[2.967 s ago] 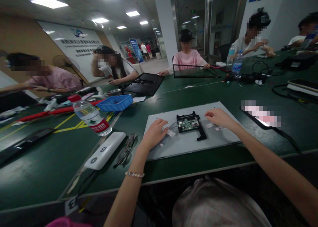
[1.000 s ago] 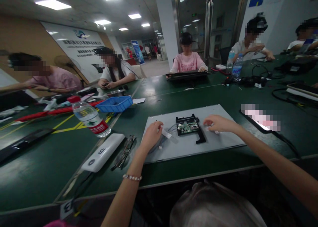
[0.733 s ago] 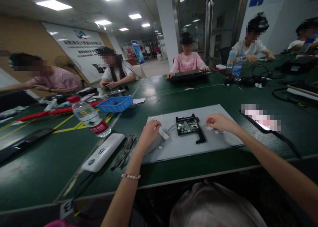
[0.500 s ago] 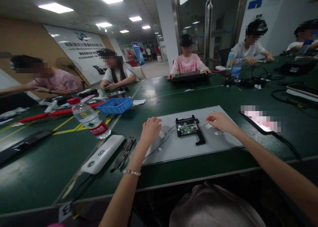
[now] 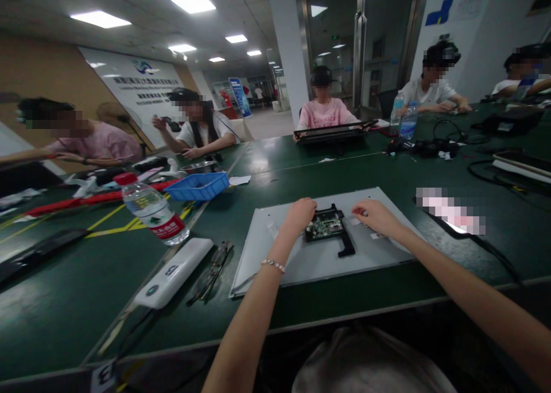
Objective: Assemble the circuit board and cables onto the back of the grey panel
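Observation:
A grey flat panel (image 5: pixel 267 224) lies on the table in front of me. On it sits a black plastic bracket (image 5: pixel 348 246) around a green circuit board (image 5: pixel 323 228) with small connectors. My left hand (image 5: pixel 302 214) is at the bracket's upper left corner, fingers bent down and together; what the fingertips hold, if anything, is hidden. Over the panel to the right of the bracket hovers my right hand (image 5: pixel 373 215), its fingers curled into a pinch. Whether something small is in it I cannot make out. My left forearm covers most of the thin cables on the panel.
Left of the panel are eyeglasses (image 5: pixel 210 275), a white power bank (image 5: pixel 175 273), a water bottle (image 5: pixel 150 212) and a blue tray (image 5: pixel 198 187). A phone (image 5: pixel 450 212) with a cable lies to the right. Several people sit around the green table (image 5: pixel 275 166).
My left hand has moved right, from the cables to the bracket's corner. My right hand has shifted slightly left. Across the table, a person has tilted up a dark panel.

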`<state>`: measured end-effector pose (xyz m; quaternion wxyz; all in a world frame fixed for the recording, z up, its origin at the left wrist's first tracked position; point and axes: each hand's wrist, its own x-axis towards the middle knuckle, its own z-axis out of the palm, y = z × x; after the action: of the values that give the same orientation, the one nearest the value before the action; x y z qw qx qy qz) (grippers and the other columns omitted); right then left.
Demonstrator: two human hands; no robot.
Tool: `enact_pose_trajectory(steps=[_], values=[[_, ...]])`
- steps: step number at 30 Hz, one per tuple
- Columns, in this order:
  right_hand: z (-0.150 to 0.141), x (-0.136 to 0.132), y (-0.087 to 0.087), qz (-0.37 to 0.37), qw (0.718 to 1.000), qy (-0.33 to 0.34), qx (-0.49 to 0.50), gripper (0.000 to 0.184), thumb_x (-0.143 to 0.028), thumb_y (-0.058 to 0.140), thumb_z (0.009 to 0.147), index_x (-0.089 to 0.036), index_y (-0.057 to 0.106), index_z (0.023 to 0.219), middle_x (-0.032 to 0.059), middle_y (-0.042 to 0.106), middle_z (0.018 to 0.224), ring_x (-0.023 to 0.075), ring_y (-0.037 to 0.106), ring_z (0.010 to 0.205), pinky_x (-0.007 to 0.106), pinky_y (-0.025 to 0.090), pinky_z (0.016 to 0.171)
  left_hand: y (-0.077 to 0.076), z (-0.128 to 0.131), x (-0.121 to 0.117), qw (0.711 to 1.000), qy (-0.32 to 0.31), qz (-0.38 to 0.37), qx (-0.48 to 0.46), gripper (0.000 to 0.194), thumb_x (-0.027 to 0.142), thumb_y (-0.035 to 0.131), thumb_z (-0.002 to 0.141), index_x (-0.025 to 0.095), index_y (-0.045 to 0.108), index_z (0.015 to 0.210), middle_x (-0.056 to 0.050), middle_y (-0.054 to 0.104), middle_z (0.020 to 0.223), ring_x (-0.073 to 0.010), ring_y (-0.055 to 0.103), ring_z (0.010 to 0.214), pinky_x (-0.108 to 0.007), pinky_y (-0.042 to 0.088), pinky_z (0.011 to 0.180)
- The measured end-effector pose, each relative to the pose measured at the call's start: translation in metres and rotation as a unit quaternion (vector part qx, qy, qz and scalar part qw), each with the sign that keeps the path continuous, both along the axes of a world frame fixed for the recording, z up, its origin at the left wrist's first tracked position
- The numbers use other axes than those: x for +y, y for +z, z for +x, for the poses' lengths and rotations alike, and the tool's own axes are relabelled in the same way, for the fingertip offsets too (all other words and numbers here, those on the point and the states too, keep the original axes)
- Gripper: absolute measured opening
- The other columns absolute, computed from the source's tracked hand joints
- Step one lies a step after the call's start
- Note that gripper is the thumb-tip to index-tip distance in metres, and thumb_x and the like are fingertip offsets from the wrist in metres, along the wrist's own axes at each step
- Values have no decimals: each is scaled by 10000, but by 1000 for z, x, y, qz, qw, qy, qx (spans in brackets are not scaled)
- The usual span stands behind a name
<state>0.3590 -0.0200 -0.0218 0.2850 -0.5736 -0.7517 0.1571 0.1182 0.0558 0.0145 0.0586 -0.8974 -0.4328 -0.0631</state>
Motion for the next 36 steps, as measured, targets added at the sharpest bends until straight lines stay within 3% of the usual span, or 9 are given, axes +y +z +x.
enact_pose_trajectory(steps=[10,14,20,25,30,36], values=[[-4,-3,2,14,1000,5,-23,209,-223,513,858,-163,673,978,85,656,1003,183,610,885,298,462,801,-4,3,3,998,1,44,-52,247,156,425,904,147,671,922,-128,635,951,-232,582,959,-335,447,833],[-4,-4,2,11,1000,11,-24,219,-232,498,867,-164,671,983,82,649,1008,181,605,893,302,458,812,-6,1,6,996,0,31,-86,246,165,443,889,166,685,933,-95,671,943,-208,610,898,-301,463,797],[-5,-9,4,11,1000,4,-16,221,-210,516,855,-170,672,1007,88,655,1037,193,607,931,316,457,842,-2,-19,10,976,11,-19,-216,258,176,435,882,167,679,962,-53,698,950,-171,626,836,-260,469,796],[-16,0,19,61,998,29,-8,239,-213,517,851,-161,674,1023,88,670,1043,210,604,974,317,457,844,-2,-29,5,988,77,-11,-136,232,159,485,835,153,681,961,-69,692,915,-173,623,832,-245,464,783],[-49,32,36,77,990,81,-80,285,-248,544,848,-155,658,1092,98,662,1077,215,597,1005,295,429,887,-3,-28,1,989,110,3,-96,216,176,478,837,136,690,835,-96,676,855,-186,613,818,-250,447,763],[-93,60,29,38,983,76,-160,289,-320,564,857,-178,674,1083,104,665,1073,227,600,1025,255,428,834,-4,-24,-3,991,112,-1,-79,252,175,436,863,142,681,816,-91,672,812,-178,606,785,-247,433,733]])
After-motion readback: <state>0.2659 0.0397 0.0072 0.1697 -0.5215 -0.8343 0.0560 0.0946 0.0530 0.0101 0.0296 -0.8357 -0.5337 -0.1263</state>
